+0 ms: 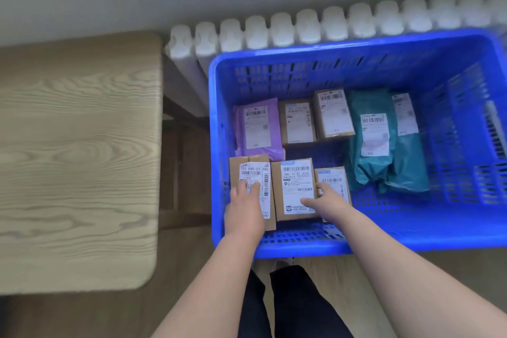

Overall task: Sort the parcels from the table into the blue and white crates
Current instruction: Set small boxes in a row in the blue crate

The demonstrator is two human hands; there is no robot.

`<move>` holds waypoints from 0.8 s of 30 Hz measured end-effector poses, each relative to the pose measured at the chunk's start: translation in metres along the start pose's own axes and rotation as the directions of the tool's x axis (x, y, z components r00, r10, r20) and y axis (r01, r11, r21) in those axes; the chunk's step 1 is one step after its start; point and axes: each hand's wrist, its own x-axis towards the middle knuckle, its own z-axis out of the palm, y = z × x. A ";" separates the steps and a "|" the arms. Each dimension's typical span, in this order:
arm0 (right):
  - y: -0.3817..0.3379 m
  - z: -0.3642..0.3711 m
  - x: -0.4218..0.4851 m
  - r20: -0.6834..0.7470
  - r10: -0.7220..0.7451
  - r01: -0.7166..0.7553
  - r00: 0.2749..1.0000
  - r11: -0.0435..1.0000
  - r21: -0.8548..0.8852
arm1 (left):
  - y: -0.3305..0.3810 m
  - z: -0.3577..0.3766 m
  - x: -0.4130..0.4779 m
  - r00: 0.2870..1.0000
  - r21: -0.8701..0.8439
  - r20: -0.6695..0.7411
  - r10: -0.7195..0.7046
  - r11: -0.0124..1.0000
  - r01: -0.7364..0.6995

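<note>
- Blue crate [439,241]: fills right half of frame, on the floor, slotted walls. All parcels in view lie inside it, labels up.
- Counter [76,159]: pale wood grain, left of frame, apart from the crate with a strip of dark floor between.
- White radiator [307,26]: runs along the wall across upper frame, just behind the crate's far rim.
- Two teal bags, right of crate's centre: front one [367,167] overlaps the one behind it [411,162].
- Purple mailer [258,129]: far left corner of the crate floor.
- Two cardboard boxes beside it in the back row: one [297,122] just right of the mailer, the next [333,112] touching it.
- Front row, three cardboard boxes side by side: left box [255,170], middle box [296,189], small box [333,178].
- Left hand [244,214]: reaches over near rim, fingers straight and pressed together, flat on the left box's label.
- Right hand [326,200]: lies over the small box; thumb spread wide, touching the middle box's label, forefinger straight. Remaining fingers hidden, cannot tell.
- Dark trousers [274,304]: bottom centre, between the forearms.
</note>
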 end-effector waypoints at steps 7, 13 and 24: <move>0.012 0.007 0.009 0.008 0.073 -0.063 0.997 0.905 -0.420 | 0.004 -0.001 -0.004 1.000 0.008 0.004 0.008 1.000 -0.008; 0.005 0.011 0.013 0.002 0.083 -0.070 0.997 0.859 -0.507 | 0.000 -0.002 -0.001 1.000 0.016 0.024 0.018 1.000 -0.018; -0.017 0.007 -0.030 -0.094 -0.083 0.038 0.992 0.912 -0.409 | 0.010 -0.019 -0.022 0.994 -0.128 0.103 0.036 0.992 -0.022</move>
